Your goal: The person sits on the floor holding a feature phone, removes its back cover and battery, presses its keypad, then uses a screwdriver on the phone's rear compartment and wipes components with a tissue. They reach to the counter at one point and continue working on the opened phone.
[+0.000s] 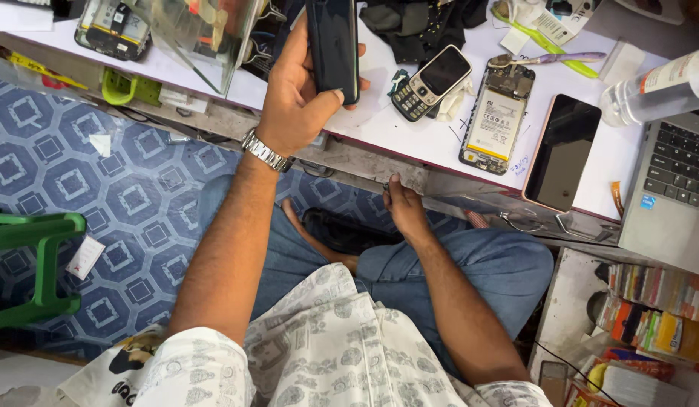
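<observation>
The dark phone [333, 45] runs off the top edge, so its upper end's cut off. Right of it, the laptop [674, 188] is only half in frame, and the right hand [404, 209] fingers tuck under the tabletop [410, 136] lip.

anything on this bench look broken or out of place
Yes. One smartphone lies on the white bench with its back cover off, battery and circuit board bare. Another opened phone sits at the far left edge. The left hand holds a dark phone; the right hand rests at the bench's front edge.
</observation>
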